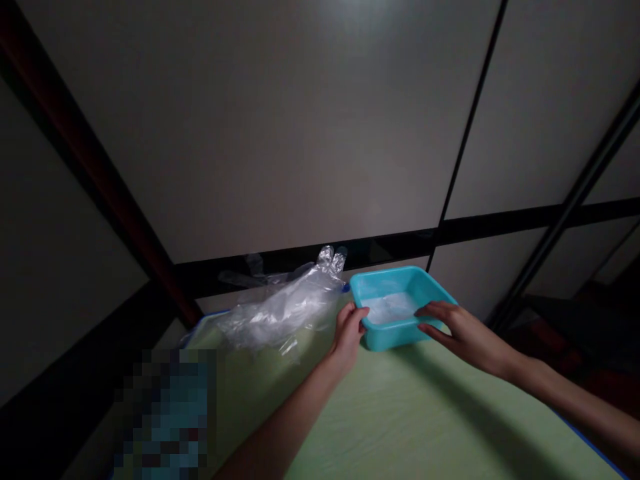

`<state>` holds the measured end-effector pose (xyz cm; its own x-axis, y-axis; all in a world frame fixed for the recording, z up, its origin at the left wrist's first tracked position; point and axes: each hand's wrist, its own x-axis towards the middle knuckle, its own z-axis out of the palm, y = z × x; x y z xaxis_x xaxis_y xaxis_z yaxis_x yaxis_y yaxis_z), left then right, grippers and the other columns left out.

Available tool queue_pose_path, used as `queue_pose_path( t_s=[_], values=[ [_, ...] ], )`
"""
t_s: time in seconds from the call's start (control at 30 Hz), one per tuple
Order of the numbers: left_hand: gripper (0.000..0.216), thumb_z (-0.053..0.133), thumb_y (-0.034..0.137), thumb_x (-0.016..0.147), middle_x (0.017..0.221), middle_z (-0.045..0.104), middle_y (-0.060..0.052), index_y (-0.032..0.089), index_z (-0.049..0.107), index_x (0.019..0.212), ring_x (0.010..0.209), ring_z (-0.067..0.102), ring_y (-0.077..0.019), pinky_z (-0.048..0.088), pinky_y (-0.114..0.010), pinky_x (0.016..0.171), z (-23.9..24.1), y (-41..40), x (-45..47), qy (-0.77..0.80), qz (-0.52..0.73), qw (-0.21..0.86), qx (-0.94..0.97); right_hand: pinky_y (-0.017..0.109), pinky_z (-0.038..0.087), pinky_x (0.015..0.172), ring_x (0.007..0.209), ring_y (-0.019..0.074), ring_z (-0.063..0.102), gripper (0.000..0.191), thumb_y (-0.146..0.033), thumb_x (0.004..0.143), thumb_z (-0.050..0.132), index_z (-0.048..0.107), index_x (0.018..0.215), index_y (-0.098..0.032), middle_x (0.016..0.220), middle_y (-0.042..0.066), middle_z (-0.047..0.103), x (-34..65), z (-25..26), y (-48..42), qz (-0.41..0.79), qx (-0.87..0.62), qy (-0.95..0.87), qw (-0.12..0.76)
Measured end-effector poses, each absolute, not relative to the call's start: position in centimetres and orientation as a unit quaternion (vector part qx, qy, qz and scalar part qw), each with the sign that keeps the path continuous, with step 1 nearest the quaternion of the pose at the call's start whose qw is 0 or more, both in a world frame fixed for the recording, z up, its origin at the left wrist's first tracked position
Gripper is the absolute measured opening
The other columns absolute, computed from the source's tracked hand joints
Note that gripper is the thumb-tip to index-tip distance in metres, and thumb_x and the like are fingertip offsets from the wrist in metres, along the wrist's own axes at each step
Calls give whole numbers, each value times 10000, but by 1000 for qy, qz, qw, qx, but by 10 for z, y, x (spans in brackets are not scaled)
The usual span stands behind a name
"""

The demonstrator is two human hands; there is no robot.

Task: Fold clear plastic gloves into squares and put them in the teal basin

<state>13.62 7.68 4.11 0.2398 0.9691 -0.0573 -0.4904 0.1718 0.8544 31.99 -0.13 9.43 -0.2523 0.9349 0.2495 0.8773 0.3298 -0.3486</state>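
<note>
Forearms [300,413] partly visible; indistinct whitish contents [390,308] in turquoise basin [395,337].

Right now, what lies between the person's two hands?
In the head view, the near side of the turquoise tub lies between them. The left hand grips its near left corner; the right hand is at its rim. Something whitish lies inside.

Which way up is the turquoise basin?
Upright: the turquoise basin has its open top facing up, with whitish material showing inside on its bottom.
</note>
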Motion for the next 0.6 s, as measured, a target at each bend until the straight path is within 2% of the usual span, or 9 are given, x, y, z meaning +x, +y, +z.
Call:
queue_pose_path(
  t_s=[0.23,0.5,0.6],
  values=[
    [274,624,252,494,459,369,80,177,361,508,444,346,-51,228,-169,427,32,99,154,337,520,687,380,376,441,764,856,234,572,240,-276,849,426,588,990,-168,929,98,612,339,68,22,29,-570,-790,226],
    [359,669,324,483,485,380,77,181,342,522,460,367,-54,260,-171,444,24,109,156,345,514,682,390,409,436,786,863,237,572,238,-248,842,431,586,1009,-179,923,93,616,341,56,29,-4,-555,-798,234],
    [369,663,396,515,489,390,77,185,363,561,455,371,-60,282,-177,451,21,107,150,351,508,680,396,426,428,811,913,247,557,258,-229,835,426,550,1055,-174,979,104,601,340,55,27,-23,-548,-800,244]
  ],
)
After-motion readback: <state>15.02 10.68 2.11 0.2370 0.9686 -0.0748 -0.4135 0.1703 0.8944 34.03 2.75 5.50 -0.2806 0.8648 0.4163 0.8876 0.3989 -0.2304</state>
